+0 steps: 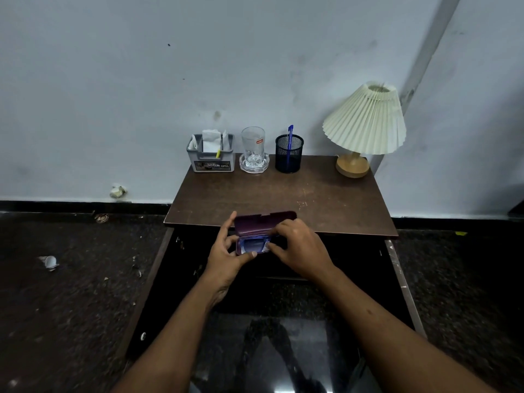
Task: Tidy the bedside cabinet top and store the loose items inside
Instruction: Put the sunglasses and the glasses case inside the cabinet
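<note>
Nearest us, two bare forearms (175, 336) reach forward from the bottom edge, over a glossy dark floor (269, 350).

They meet at a small maroon case (255, 222), held with its hinged lid standing open and a blue lining showing inside. The left hand (226, 251) grips the case's left end, thumb on the near rim and fingers curled behind. The right hand (300, 248) covers the case's right half, fingers curled over the top and thumb pinching the near rim. What lies inside the case is too blurred for us to tell.

The case is held just off the near edge of the brown cabinet top (283, 191). Beneath the case, the cabinet stands open and dark.

Well beyond the case, along the wall, we find a row. Far left is a grey organiser (211, 161) with white tissues. Next is a clear glass (253, 146) in a glass dish (253, 167). Straight behind the case is a black mesh cup (289, 154) holding a blue pen (289, 137). Far right is a lamp (365, 123) with a pleated cream shade and a wooden base.

Left of the case, on the floor, lie two crumpled scraps (50, 262).
</note>
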